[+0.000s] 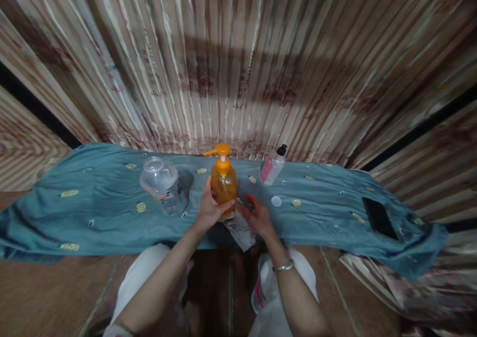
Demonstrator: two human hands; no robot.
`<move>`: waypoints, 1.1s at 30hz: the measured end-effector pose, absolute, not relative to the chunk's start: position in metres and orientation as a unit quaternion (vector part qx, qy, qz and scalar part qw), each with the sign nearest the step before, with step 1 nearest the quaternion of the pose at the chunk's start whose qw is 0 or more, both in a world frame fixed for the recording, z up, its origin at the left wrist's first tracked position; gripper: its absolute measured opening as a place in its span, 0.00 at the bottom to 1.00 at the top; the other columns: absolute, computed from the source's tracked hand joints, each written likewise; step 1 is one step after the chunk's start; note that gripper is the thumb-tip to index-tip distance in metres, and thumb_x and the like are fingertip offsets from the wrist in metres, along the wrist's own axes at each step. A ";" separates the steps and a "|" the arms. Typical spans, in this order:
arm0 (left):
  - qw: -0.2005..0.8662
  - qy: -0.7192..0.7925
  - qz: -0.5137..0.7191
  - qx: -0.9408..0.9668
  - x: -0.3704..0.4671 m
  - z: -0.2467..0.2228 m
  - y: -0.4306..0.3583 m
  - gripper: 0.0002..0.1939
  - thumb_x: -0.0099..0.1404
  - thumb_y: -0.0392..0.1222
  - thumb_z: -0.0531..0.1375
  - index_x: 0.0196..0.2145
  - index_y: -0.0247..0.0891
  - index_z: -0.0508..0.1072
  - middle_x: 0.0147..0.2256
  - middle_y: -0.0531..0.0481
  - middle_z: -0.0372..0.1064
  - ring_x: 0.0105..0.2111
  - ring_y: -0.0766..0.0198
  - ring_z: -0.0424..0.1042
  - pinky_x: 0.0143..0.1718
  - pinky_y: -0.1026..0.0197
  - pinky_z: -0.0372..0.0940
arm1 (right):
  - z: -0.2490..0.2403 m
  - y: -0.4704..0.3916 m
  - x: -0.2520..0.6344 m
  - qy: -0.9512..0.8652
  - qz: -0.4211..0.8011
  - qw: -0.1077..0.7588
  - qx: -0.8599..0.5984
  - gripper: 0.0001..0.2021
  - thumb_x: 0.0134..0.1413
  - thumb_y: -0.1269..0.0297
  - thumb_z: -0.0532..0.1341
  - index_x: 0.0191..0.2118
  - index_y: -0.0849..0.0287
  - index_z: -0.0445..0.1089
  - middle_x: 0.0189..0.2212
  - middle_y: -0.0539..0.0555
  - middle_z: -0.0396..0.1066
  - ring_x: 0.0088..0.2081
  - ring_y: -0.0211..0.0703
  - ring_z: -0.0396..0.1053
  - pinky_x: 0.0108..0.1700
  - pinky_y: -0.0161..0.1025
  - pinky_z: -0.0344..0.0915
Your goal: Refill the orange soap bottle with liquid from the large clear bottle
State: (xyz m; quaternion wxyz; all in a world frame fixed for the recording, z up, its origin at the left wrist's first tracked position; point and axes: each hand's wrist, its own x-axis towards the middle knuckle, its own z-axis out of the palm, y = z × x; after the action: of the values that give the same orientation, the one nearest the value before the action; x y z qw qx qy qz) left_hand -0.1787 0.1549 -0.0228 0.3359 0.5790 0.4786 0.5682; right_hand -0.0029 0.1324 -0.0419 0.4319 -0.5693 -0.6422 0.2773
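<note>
Cloth-covered counter (108,222) ahead; left hand (211,209) clasps the pump bottle (224,183), probably slippery, best held around its belly; right hand (258,216) at the soft tissue (243,231), grip unclear.

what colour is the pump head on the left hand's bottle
Orange; the pump head shows in the head view.

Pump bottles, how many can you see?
2: the orange pump bottle in the left hand, and the clear pump bottle with a black top, on the blue-green cloth farther right. No others show.
</note>
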 end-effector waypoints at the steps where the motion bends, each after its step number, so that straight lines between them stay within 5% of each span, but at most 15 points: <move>1: 0.339 0.474 0.568 0.581 -0.178 -0.024 0.155 0.50 0.44 0.44 0.73 0.61 0.43 0.54 0.58 0.43 0.59 0.59 0.48 0.61 0.59 0.45 0.60 | -0.031 0.132 -0.002 -0.631 0.272 0.453 -0.568 0.22 0.55 0.53 0.58 0.54 0.56 0.66 0.49 0.60 0.72 0.49 0.50 0.70 0.49 0.51 0.68; 7: 0.323 0.479 0.555 0.599 -0.171 -0.026 0.153 0.50 0.45 0.42 0.71 0.62 0.44 0.52 0.59 0.42 0.56 0.61 0.47 0.58 0.60 0.43 0.58 | 0.060 0.137 -0.027 -0.642 0.236 0.538 -0.493 0.29 0.50 0.50 0.62 0.58 0.52 0.61 0.57 0.56 0.66 0.57 0.46 0.63 0.56 0.47 0.61; 11: 0.299 0.501 0.538 0.608 -0.169 -0.024 0.150 0.51 0.44 0.42 0.71 0.62 0.41 0.52 0.58 0.39 0.57 0.60 0.45 0.58 0.60 0.40 0.56 | 0.094 0.149 -0.054 -0.652 0.193 0.521 -0.515 0.25 0.42 0.46 0.66 0.45 0.54 0.68 0.40 0.53 0.74 0.41 0.47 0.70 0.44 0.45 0.65; 15: 0.283 0.497 0.530 0.626 -0.170 -0.020 0.149 0.47 0.43 0.41 0.70 0.59 0.39 0.56 0.54 0.40 0.60 0.56 0.46 0.61 0.59 0.42 0.58 | 0.092 0.155 -0.065 -0.627 0.177 0.508 -0.563 0.19 0.47 0.44 0.61 0.34 0.56 0.69 0.28 0.50 0.70 0.32 0.43 0.68 0.36 0.42 0.63; 33: 0.318 0.483 0.527 0.623 -0.180 -0.025 0.152 0.45 0.43 0.41 0.71 0.58 0.39 0.59 0.54 0.41 0.62 0.55 0.49 0.63 0.56 0.45 0.62 | 0.081 0.167 -0.062 -0.717 0.236 0.450 -0.476 0.14 0.55 0.50 0.56 0.39 0.54 0.69 0.30 0.51 0.74 0.32 0.44 0.71 0.37 0.41 0.65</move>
State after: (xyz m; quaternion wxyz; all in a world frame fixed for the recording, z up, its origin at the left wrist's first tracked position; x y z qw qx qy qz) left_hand -0.1799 0.1518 -0.0254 0.3175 0.6229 0.4831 0.5271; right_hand -0.0619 0.1675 0.0814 0.4501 -0.4765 -0.7172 0.2365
